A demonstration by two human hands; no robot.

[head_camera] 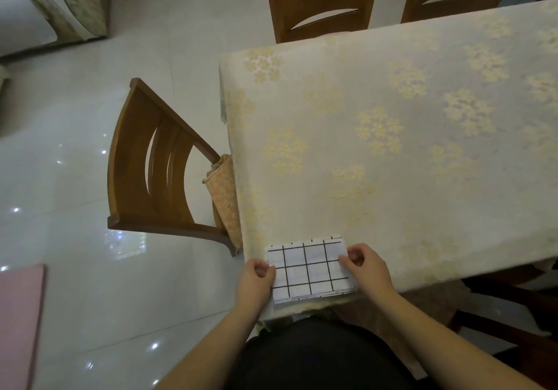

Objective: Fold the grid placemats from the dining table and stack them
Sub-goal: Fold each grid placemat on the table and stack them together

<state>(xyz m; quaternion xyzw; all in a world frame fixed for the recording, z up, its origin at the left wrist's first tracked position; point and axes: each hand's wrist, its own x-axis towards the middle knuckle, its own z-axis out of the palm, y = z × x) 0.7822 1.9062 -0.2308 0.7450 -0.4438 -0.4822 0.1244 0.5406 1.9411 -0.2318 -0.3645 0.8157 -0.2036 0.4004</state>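
Looks like we're about done: left hand (256,278) and right hand (362,264) pinching the folded placemat stack (311,270), table (392,133) otherwise bare.

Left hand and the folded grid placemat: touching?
Touching. Head view: left hand pinches the left edge of the folded grid placemat; fingers overlap the cloth.

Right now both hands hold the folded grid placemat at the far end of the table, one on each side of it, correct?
Not quite. The head view shows the folded grid placemat at the near corner of the table, right in front of the person. The left hand and right hand do hold it, one on each side.
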